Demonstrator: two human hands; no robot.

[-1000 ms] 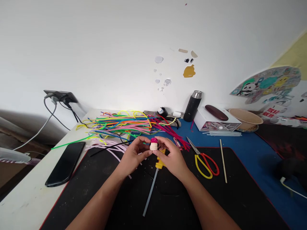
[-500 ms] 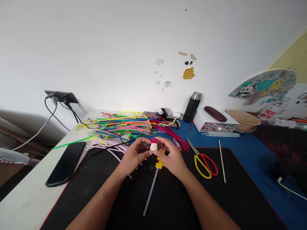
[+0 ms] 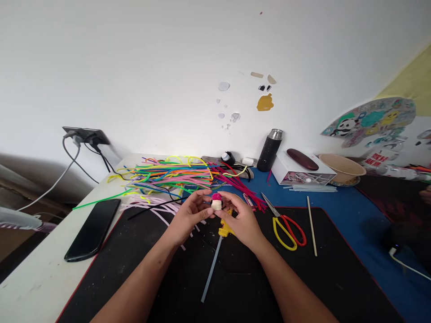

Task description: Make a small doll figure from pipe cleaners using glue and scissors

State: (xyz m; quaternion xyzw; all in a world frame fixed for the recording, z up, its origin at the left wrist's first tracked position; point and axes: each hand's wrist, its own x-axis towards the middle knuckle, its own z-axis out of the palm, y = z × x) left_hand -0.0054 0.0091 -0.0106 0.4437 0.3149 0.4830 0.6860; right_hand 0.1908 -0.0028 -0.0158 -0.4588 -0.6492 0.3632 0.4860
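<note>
Between my two hands is a small figure [image 3: 217, 205] with a cream, ridged body and a magenta top; dark bits show at its sides. My left hand [image 3: 189, 216] pinches it from the left with thumb and fingers. From the right, my right hand [image 3: 239, 220] closes its thumb and fingers on the same figure. Just below and behind the figure lies a yellow glue gun [image 3: 225, 228], partly hidden by my right hand. A long translucent glue stick [image 3: 211, 271] sticks out of it toward me over the black mat [image 3: 161, 287].
Many colourful pipe cleaners [image 3: 171, 175] lie at the back left, beside a black phone [image 3: 92, 231]. To the right are scissors [image 3: 286, 231], a wooden stick [image 3: 311, 226], a black thermos [image 3: 269, 150], a white box [image 3: 286, 172] and a bowl [image 3: 341, 167]. At the far right edge, part of another person's hand [image 3: 424, 195] shows.
The figure has turned slightly in my fingers, showing a dark bit on its left side. My left thumb has shifted up a little. Another person's hand has appeared at the right edge.
</note>
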